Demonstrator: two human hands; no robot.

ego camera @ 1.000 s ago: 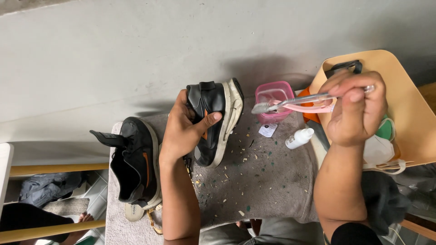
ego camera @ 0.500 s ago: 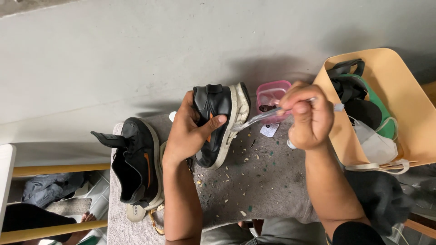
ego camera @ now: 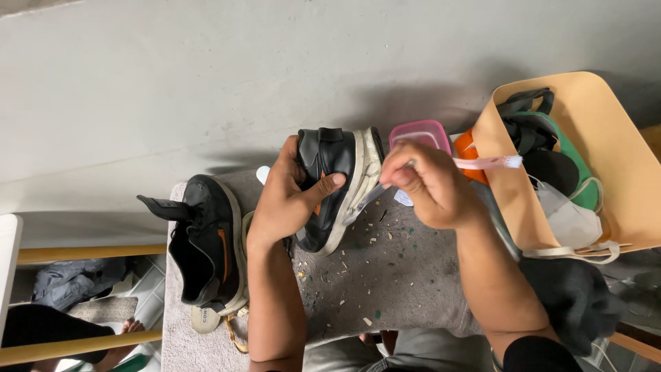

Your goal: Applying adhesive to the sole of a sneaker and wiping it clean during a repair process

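- Left hand [ego camera: 292, 200] was wrapped around a black shoe [ego camera: 337, 186], thumb across the upper, fingers tucked behind it, so a firm grasp. The shoe was tipped on its side near the back edge of the grey mat [ego camera: 385, 289], pale sole facing the other hand.
- Right hand [ego camera: 430, 182] was pinched shut on a pink toothbrush [ego camera: 441, 172]. One end of it pointed out past the hand toward the basket; the other end ran down to the shoe's sole edge and looked like it was touching it, though that bit was blurry.
- Second black shoe [ego camera: 206, 244], orange stripe on the side, sat on the mat's left edge with its opening facing left and its tongue sticking out. Well apart from both hands.
- Pink tub [ego camera: 420, 134] at the back edge of the mat, just behind the right hand.
- Something orange [ego camera: 467, 148] wedged between the tub and the basket, couldn't tell what.
- Tan basket [ego camera: 606, 138] off the mat's right edge, stuffed with black, green and white stuff.
- Mat was littered with little pale and green flecks, mostly in front of the held shoe.
- Dark cloth [ego camera: 571, 296] bunched up by the mat's front right corner, beside the right forearm.
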